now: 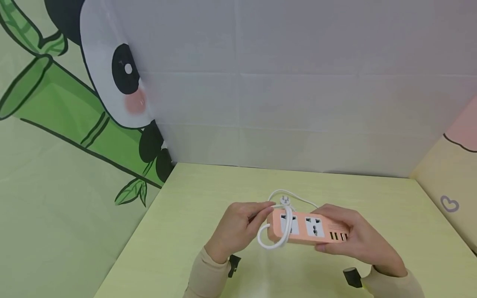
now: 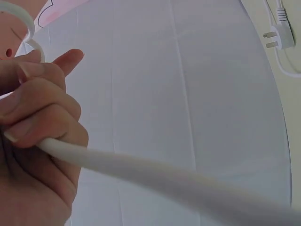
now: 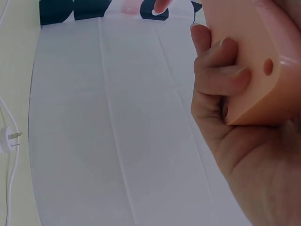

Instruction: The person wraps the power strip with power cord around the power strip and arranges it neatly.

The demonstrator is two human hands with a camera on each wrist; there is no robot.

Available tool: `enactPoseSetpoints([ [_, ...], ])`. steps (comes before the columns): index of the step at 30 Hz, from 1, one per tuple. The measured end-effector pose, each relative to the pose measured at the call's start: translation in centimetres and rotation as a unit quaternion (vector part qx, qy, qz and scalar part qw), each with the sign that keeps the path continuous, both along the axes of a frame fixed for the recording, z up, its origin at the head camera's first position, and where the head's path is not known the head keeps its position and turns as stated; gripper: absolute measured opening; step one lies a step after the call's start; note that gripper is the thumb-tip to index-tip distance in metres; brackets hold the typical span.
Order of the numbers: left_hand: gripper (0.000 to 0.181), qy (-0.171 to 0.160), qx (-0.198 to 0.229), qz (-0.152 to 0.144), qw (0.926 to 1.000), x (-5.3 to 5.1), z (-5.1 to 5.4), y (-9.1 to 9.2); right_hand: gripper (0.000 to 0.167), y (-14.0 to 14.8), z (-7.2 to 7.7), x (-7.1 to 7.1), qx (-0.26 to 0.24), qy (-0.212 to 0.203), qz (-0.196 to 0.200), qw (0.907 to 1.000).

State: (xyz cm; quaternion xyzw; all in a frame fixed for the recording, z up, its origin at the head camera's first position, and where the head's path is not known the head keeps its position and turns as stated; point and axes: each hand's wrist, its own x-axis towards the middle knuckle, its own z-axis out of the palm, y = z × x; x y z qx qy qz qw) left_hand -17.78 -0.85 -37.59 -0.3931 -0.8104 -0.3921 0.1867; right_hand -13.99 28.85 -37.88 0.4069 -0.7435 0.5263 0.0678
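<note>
Power strip [image 1: 302,228] inside curled right fingers [image 3: 223,80], white cord [image 2: 141,171] between pinching left fingers [image 2: 47,96].

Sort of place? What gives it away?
Probably a staged tabletop booth, indoors: a pale yellow table, a creased, plain pale backdrop behind it, and a cartoon panda-and-bamboo print on the left side. The wider room isn't visible.

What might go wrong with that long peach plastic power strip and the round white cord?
If the left hand lets go, the round white cord looped across the long peach plastic power strip might spring loose.
Only the right hand grips the strip, so a hard tug might twist it free.
The white plug with metal pins, lying on the yellow tabletop, might get dragged.
</note>
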Motion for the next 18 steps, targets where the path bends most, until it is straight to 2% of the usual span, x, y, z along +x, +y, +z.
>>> enactPoseSetpoints([
  [3, 0.027, -0.001, -0.021, 0.002, 0.9998, 0.07, 0.04, 0.04, 0.058, 0.03, -0.01, -0.08, -0.009, 0.0, -0.01, 0.9999],
  [7, 0.033, -0.019, -0.05, 0.004, 0.9986, 0.28, 0.09, 0.12, 0.056, 0.12, -0.05, -0.19, -0.014, -0.003, -0.034, 0.9993],
  [12, 0.042, -0.064, -0.074, 0.008, 0.9951, 0.63, 0.41, 0.11, 0.054, 0.17, 0.04, -0.15, -0.014, -0.016, -0.071, 0.9972],
  [15, 0.044, -0.088, -0.078, 0.007, 0.993, 0.67, 0.53, 0.12, 0.052, 0.21, 0.07, -0.13, -0.016, -0.021, -0.089, 0.9957],
  [18, 0.042, -0.094, -0.074, 0.004, 0.9928, 0.62, 0.55, 0.17, 0.052, 0.32, 0.04, -0.11, -0.009, -0.031, -0.12, 0.9923],
])
